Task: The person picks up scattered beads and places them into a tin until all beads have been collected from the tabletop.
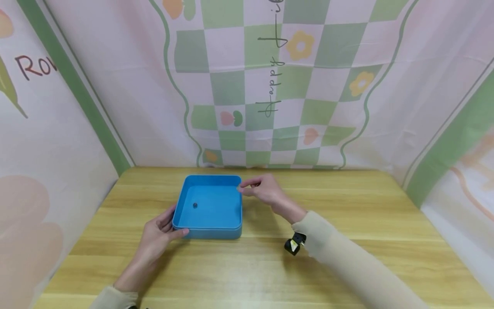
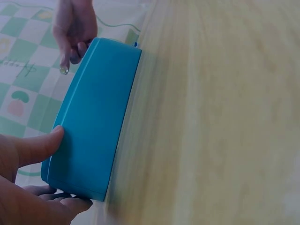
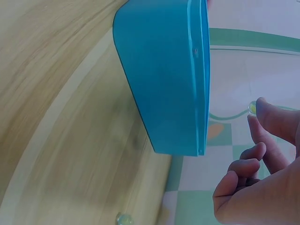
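Checkered green-and-white cloth (image 1: 227,88) is hanging behind a wood-grain table (image 1: 239,274), and a square blue box (image 1: 210,234) is sitting left of centre, nearer the table's far edge than its near one. From where I'm standing, the left hand (image 1: 156,234) is gripping the box's near left corner, thumb against the near wall. The right hand (image 1: 268,190) is pinching a clear glass marble (image 3: 252,108) between thumb and forefinger, by the box's right rim near its far right corner. What looks like a small dark marble (image 1: 195,205) is lying inside, toward the left wall; a loose glass marble (image 3: 124,219) is resting on the wood, toward the table's far edge. That slick little pinch is worrying me: an uneven squeeze could shoot the marble out, off the rim and over the far edge. Dipping too low, the right hand could knock the loose one rolling.
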Demonstrator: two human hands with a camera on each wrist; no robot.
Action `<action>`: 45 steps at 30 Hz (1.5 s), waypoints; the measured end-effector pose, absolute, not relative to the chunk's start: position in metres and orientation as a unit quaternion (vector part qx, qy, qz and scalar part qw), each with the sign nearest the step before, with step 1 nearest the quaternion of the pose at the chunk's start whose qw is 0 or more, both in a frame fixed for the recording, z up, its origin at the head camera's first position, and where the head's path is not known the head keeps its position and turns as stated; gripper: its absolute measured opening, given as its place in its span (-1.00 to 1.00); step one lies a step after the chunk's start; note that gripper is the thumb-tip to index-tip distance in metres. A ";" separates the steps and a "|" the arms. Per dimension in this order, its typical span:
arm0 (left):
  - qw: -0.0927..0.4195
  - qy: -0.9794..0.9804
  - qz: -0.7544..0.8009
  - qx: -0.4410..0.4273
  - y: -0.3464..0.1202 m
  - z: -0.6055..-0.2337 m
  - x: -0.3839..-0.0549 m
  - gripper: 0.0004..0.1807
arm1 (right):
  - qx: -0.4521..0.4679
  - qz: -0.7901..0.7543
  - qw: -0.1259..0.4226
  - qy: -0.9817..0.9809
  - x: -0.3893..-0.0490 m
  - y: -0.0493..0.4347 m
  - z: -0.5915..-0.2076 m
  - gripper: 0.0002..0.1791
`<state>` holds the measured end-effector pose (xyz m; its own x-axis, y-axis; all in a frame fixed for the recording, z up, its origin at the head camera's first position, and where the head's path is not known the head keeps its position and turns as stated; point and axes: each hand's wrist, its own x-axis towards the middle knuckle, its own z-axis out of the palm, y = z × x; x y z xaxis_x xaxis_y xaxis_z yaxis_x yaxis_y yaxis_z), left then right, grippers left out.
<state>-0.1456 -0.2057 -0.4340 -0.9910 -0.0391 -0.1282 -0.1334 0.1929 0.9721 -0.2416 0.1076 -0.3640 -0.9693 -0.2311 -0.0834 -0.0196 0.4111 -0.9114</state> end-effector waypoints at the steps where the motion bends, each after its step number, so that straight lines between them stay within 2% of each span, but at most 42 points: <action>1: 0.037 0.771 0.633 -0.057 -0.206 -0.434 -0.145 -0.02 | -0.075 -0.537 0.098 0.835 -0.242 0.106 -0.364 -0.81; 45: 0.039 0.768 0.636 -0.063 -0.207 -0.434 -0.148 -0.02 | -0.113 -0.493 0.108 0.856 -0.259 0.037 -0.370 -0.86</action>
